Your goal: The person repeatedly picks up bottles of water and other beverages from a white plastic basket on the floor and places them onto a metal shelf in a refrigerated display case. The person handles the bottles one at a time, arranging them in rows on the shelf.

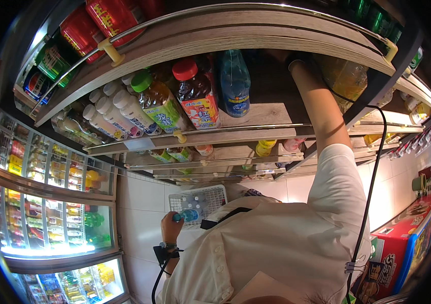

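My left hand (172,225), with a watch and strap at its wrist, grips the capped end of a blue plastic bottle (190,215). That bottle is over a white plastic basket (218,192) holding several more bottles. My right forearm (316,100) reaches deep into a wood-look shelf (270,114). The hand at its end is lost in shadow behind the upper shelf edge, so its grip is hidden. Left of that arm stands a blue drink bottle (235,85). Beside it are a red-capped tea bottle (199,100) and a green-capped tea bottle (158,102).
Metal guard rails (238,128) run along the shelf fronts. Red cans (113,19) stand on the upper shelf. A lit glass-door drinks fridge (52,220) is at left, and a red chest freezer (401,243) at right. A black cable (369,190) hangs beside my right arm.
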{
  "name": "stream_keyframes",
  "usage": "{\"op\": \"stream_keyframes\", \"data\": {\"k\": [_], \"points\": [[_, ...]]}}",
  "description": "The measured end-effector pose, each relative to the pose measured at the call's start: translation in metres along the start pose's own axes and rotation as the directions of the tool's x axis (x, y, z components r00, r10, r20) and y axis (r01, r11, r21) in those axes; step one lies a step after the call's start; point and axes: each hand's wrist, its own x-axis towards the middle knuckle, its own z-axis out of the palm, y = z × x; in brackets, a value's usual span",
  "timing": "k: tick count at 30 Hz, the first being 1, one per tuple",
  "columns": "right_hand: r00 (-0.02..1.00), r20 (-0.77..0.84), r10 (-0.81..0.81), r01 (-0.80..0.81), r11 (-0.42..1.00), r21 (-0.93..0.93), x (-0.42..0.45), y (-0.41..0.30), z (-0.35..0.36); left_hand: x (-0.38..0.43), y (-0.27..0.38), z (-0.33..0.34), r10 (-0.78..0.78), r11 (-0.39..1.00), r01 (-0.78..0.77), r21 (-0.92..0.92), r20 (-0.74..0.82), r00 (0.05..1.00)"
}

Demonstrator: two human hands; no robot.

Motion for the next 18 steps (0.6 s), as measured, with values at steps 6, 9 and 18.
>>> {"op": "stream_keyframes", "data": {"k": [6, 9, 18], "points": [[0.982, -0.165, -0.094, 0.079, 0.992, -0.097, 0.029, -0.001, 0.031, 0.003, 0.005, 0.005, -0.046, 0.999, 0.045, 0.013, 0.038, 0.998], [0.965, -0.226, -0.135, 0.116, 0.989, -0.093, 0.038, 0.006, 0.048, 0.002, 0.006, 0.006, -0.051, 0.999, 0.050, 0.015, 0.047, 0.998], [0.907, -0.359, -0.220, 0.204, 0.976, -0.083, 0.039, 0.008, 0.084, 0.010, 0.008, 0.004, 0.024, 0.999, -0.026, 0.019, 0.077, 0.997]]}}
